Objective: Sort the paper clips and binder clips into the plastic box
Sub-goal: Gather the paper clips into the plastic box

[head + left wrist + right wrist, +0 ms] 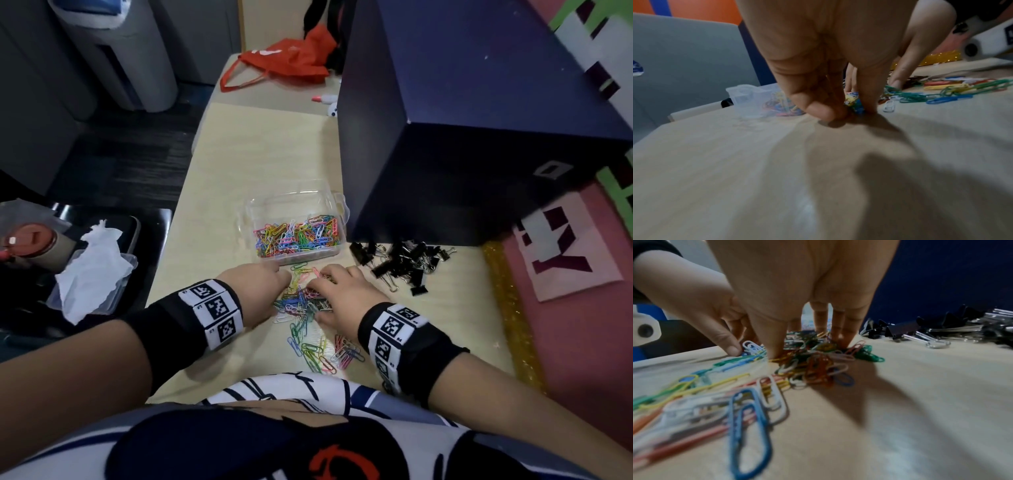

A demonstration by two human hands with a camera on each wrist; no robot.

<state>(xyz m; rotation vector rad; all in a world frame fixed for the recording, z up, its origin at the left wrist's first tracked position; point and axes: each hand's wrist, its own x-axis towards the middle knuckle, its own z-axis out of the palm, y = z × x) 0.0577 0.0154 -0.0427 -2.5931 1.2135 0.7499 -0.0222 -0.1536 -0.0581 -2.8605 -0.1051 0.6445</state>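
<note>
Hands both down on the loose heap of coloured wire paper clips (301, 301) on the pale wood worktop (239, 164), just in front of the clear plastic box (295, 224). Left hand (260, 291) had thumb and fingers curled in, pinching a small bunch of clips (854, 104) against the worktop. Right hand (342, 291) stood fingertips-down in the heap, fingers (840, 331) bent round the clips, thumb pressing them on the near side. Box already held a layer of coloured clips. More clips trailed toward the person's body. Black binder clips with silver handles (407, 262) sat in a separate pile to the right, near the dark blue box (462, 137), untouched.
</note>
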